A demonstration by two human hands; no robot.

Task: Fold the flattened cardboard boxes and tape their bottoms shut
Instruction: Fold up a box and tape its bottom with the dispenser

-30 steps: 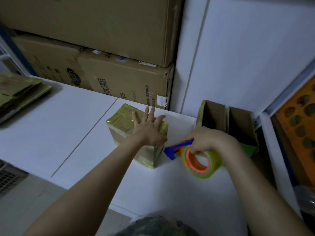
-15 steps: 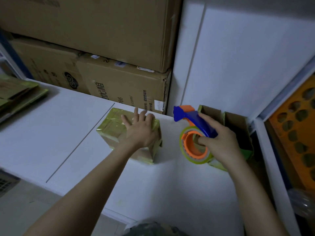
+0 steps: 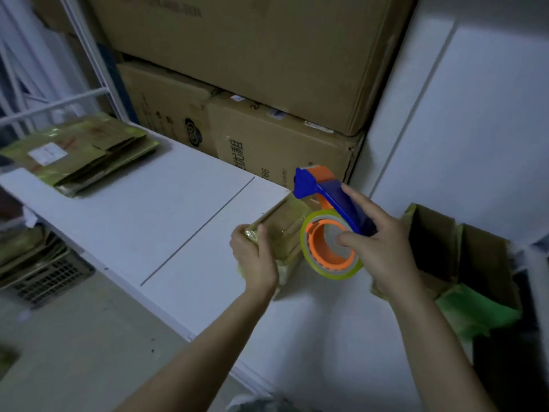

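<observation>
The right hand [image 3: 383, 248] has got the blue-and-orange plastic tape dispenser [image 3: 335, 203]. Its thumb is hooked into the orange core and its index finger lies along the blue handle. The dispenser is tilted, with the blue cutter end up and away and the roll of yellowish clear tape [image 3: 332, 272] at the low end.

The left hand [image 3: 255, 257] grips the near corner of the small cardboard box covered in glossy yellowish tape [image 3: 282, 224], thumb on top and fingers wrapped down the side. That box sits on the white table [image 3: 133, 221], just right of a thin dark seam line [image 3: 199, 230]. The roll overlaps the box's right side from this angle, and I honestly can't tell if they touch.

To the right of the hands, two open brown cardboard boxes [image 3: 475, 257] stand side by side. Way over on the table's far left is a stack of flattened cardboard boxes [image 3: 89, 153]. Big brown cartons [image 3: 267, 69] are piled against the back, and a dark slotted crate [image 3: 50, 278] sits below the table's left end.
</observation>
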